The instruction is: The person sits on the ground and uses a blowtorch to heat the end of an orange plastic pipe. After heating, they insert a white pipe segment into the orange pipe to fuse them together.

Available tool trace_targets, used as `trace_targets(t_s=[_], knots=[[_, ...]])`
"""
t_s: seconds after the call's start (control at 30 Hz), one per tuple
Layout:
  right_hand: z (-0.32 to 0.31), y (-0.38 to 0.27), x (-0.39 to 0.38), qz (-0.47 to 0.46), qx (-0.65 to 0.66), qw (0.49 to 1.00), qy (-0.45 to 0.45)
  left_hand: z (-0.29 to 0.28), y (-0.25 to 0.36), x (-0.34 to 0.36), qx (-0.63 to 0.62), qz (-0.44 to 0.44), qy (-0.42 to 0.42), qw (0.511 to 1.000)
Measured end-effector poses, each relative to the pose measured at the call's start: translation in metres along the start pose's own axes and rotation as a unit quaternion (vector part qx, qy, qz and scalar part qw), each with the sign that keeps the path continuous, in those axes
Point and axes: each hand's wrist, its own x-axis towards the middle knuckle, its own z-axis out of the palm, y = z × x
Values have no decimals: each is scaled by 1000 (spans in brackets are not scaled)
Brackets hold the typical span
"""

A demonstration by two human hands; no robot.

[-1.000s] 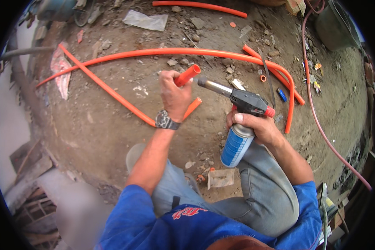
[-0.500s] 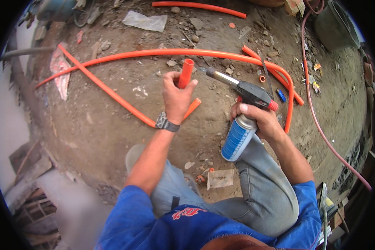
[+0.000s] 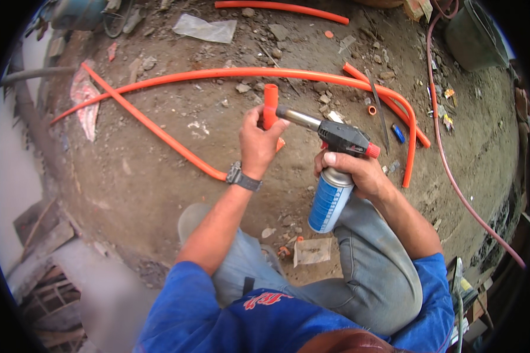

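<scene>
On my feed, the left hand (image 3: 258,147) is clamped around a short orange pipe (image 3: 270,94), its open end above the fingers. The right hand (image 3: 356,167) grips a torch (image 3: 348,139), nozzle at the pipe's side; I can't tell whether they touch. I see room over dirt (image 3: 297,170) between the hands; a long curved pipe (image 3: 218,74) edges it beyond.

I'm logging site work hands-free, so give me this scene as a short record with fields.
Left hand: grips a short orange pipe
Left wrist: dark watch
Right hand: grips a blowtorch with a blue canister
Nozzle: aimed at the short pipe's side; contact unclear
Ground: long bent orange pipe, clear plastic sheet
Far right: pinkish hose, bucket
</scene>
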Motion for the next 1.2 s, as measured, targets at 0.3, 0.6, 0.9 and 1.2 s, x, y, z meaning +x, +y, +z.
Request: trace_targets(t_s=[0.3, 0.6, 0.9, 1.2], knots=[[-10, -3, 4, 10, 15, 999, 37, 6, 5, -3, -138, -33, -37, 989], [-15, -1, 11, 13, 23, 999, 38, 3, 3, 0, -231, -58, -39, 970], [-19, -2, 13, -20, 37, 996, 84, -6, 10, 0, -320, -42, -127, 938], [-43, 8, -5, -96, -8, 981, 171, -17, -6, 12, -346, -78, -171, 919]])
